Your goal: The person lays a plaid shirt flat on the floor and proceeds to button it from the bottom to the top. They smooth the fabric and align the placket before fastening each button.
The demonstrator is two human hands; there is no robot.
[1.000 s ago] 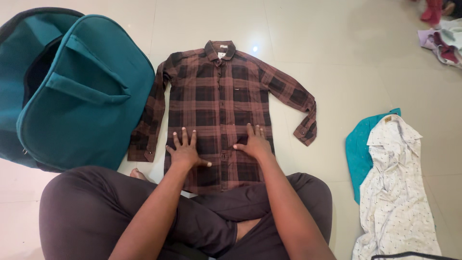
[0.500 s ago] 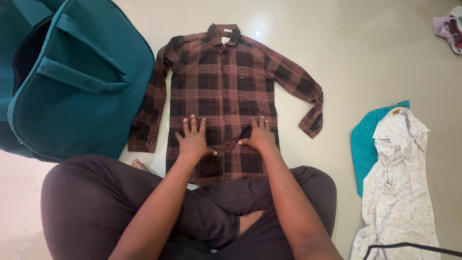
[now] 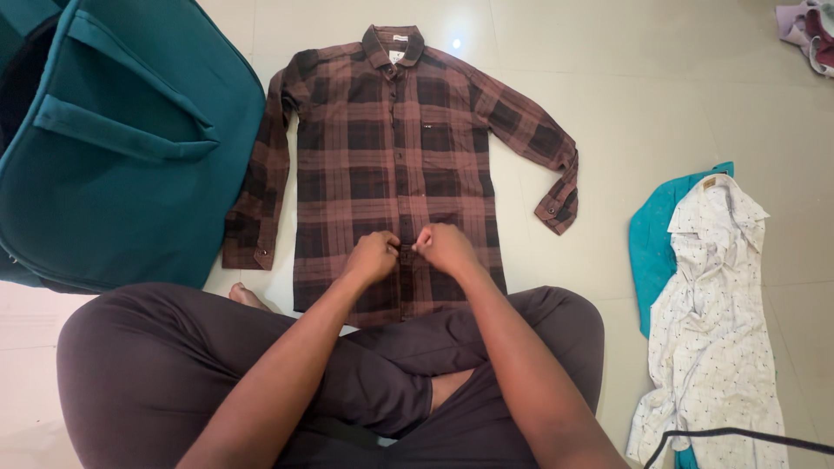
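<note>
A brown and black plaid shirt (image 3: pixel 391 148) lies flat on the tiled floor, front up, collar away from me, sleeves spread. My left hand (image 3: pixel 372 256) and my right hand (image 3: pixel 443 247) meet at the shirt's button placket near the hem, fingers curled and pinching the fabric there. I sit cross-legged in dark trousers (image 3: pixel 165 373), and my knees cover the hem.
A large teal duffel bag (image 3: pixel 113 148) stands open at the left, touching the shirt's sleeve. At the right a white dotted shirt (image 3: pixel 712 321) lies over a teal garment (image 3: pixel 653 243). More clothes (image 3: pixel 808 30) lie at the far right corner. A black cord (image 3: pixel 738 432) crosses the lower right.
Both hands lay flat and apart on the shirt's lower front; they have come together at the centre placket and curled shut on the fabric. The view shifted slightly.
</note>
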